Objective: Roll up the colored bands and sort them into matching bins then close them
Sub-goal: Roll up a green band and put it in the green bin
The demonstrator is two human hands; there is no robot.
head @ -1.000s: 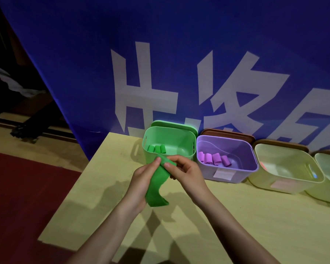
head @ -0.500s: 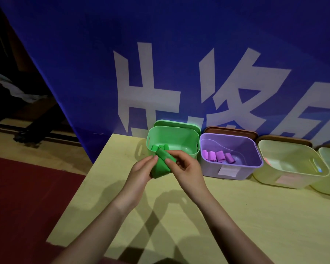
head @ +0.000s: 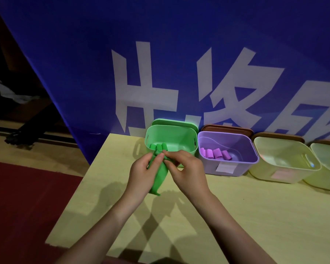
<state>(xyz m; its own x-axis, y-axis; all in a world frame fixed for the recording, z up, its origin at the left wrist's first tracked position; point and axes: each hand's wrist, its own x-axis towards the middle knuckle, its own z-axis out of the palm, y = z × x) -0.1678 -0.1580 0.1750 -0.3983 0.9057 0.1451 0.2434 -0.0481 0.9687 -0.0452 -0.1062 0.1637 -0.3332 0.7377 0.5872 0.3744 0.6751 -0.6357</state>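
A green band (head: 159, 176) hangs between my hands just in front of the green bin (head: 187, 134). My left hand (head: 144, 173) and my right hand (head: 187, 171) both pinch its top end, fingertips meeting near the bin's front wall. The band's loose tail droops toward the table. Three rolled green bands (head: 158, 146) lie inside the green bin at its left. The purple bin (head: 242, 141) beside it holds several rolled purple bands (head: 215, 153). Both bins stand open.
Two pale yellow-green bins (head: 286, 168) stand open to the right of the purple one. Lids, a green lid (head: 171, 121) and brown lids (head: 227, 129), lean behind the bins against a blue banner. The yellow table (head: 255, 216) ends at the left over a red floor.
Half a second ago the band was bunched short between my fingers; now it hangs down longer, with its tail loose below my left hand. Both hands stay in front of the green bin.
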